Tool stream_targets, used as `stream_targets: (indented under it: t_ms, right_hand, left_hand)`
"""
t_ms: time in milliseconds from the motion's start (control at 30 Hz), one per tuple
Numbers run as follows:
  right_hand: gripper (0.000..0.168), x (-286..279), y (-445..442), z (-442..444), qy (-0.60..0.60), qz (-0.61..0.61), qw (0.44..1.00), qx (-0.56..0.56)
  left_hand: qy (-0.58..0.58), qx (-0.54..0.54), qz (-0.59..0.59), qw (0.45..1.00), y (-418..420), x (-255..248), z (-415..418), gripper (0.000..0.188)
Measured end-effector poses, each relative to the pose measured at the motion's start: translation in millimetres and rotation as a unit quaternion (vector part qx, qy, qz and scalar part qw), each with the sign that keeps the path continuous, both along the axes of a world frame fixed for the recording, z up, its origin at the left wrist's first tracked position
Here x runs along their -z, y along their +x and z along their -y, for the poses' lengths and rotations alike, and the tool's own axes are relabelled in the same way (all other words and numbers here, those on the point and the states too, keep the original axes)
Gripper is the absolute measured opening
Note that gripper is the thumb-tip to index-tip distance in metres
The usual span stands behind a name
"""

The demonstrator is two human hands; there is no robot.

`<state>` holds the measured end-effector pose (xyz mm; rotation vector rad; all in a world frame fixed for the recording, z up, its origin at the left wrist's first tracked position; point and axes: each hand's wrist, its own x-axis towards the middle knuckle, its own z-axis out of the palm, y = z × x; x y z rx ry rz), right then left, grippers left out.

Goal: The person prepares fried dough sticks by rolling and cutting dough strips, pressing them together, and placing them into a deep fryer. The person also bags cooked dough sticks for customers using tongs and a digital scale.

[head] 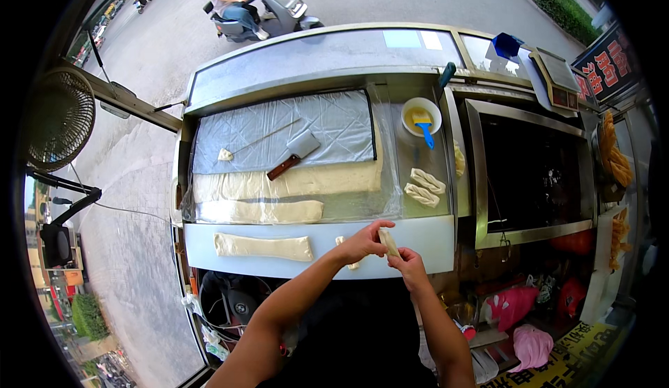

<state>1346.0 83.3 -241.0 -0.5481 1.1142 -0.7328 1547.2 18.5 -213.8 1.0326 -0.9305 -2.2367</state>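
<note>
Over the right part of the white cutting board (251, 269), my left hand (366, 242) and my right hand (410, 266) hold a short strip of dough (388, 243) between their fingers, one at each end. Another small dough piece (353, 265) lies on the board, partly hidden by my left forearm. Further left on the board is a long flat dough slab (262, 247). Behind, more dough (282, 181) lies under clear plastic and a silvery quilted cover (251, 132). A wood-handled cleaver (295, 153) rests on top. Two twisted dough pieces (422, 194) lie on the metal counter.
A white bowl (405, 106) with yellow liquid and a blue-handled brush (424, 129) stands back right. Right of it is a dark vat with a metal rim (473, 126). Fried dough sticks (616, 152) are at far right. A fan (61, 118) hangs left. A person rides a scooter (287, 9) beyond the glass.
</note>
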Motion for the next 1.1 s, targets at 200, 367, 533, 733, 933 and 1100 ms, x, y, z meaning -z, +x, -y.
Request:
stream_targets:
  t_ms: [200,367,533,733,933,1100]
  right_hand:
    - [0.019,6,-8,-8,0.029,0.156,0.973,0.165]
    - [0.029,-11,-21,-2,-0.007,0.087,0.975,0.206]
    - [0.039,4,-41,-1,0.056,-0.053,0.966,0.249]
    - [0.038,10,-19,9,0.087,-0.018,0.947,0.310]
    - [0.045,4,-38,19,0.112,0.143,0.952,0.248]
    - [0.028,10,-35,42,0.023,0.022,0.983,0.182]
  left_hand:
    - [-0.229,0.197,0.187,0.935,-6,7,15,0.049]
    - [-0.118,0.092,0.042,0.988,-12,17,10,0.038]
    - [-0.017,-0.034,0.165,0.986,-24,33,19,0.029]
    - [-0.395,0.030,0.309,0.865,-67,-12,20,0.047]
    - [-0.328,0.046,0.361,0.872,-84,-10,7,0.055]
    - [-0.303,-0.003,0.320,0.898,-86,34,23,0.036]
